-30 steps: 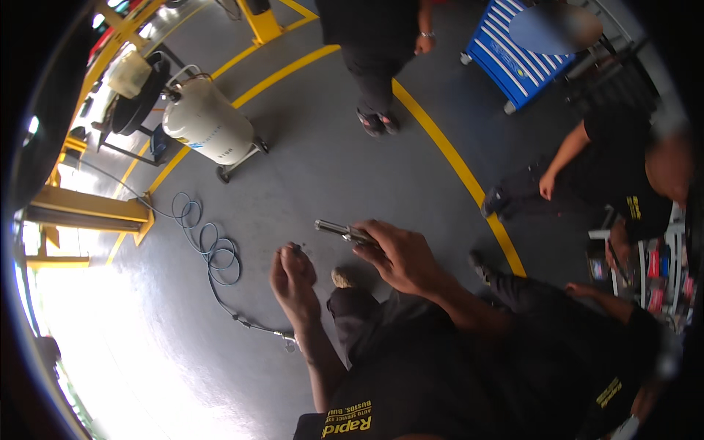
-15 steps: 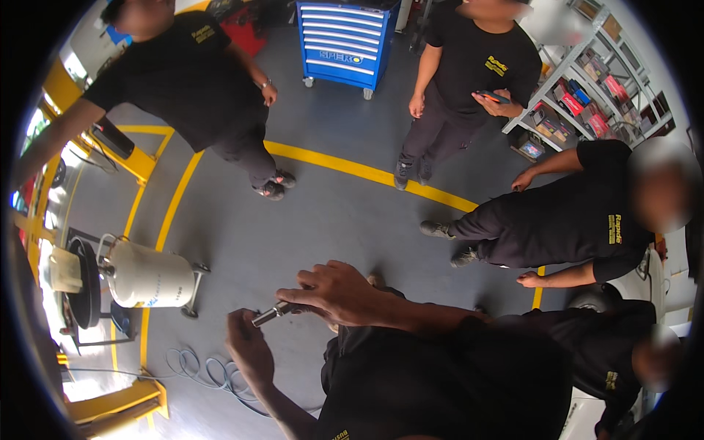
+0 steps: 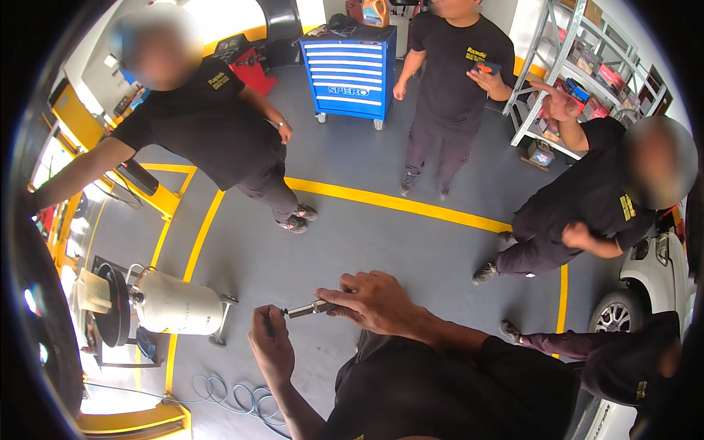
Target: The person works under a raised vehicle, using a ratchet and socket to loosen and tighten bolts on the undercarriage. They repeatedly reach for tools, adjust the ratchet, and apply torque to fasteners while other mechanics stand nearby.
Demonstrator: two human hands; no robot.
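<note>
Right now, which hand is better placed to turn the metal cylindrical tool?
Probably the right hand: its fingers grip one end of the metal cylindrical tool, while the left hand is close to the opposite end.

Has a smooth grey floor (image 3: 330,253) marked with yellow lines (image 3: 396,204). Holds a blue wheeled drawer cabinet (image 3: 348,73) at the far side and grey metal shelving (image 3: 561,48) to its right. Catches bright light (image 3: 103,400) at left.
</note>
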